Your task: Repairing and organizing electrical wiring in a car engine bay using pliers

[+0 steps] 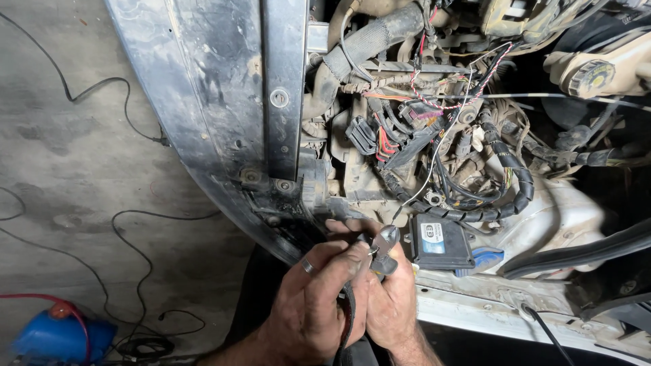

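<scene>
- Left hand (313,298) pinches a thin white wire (434,157) at its end, low beside the engine bay's black module (441,241).
- Right hand (388,298) is clamped on small pliers (385,245).
- The wire looks light, floppy and easily nicked; best held near its tip.

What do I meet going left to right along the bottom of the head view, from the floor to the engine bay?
Blue container → loose black cable → left hand → right hand holding pliers → black control box → black hose.

Blue container (57,337) cut by bottom edge; left hand (312,308) hides the pliers' (384,249) handles.
</scene>
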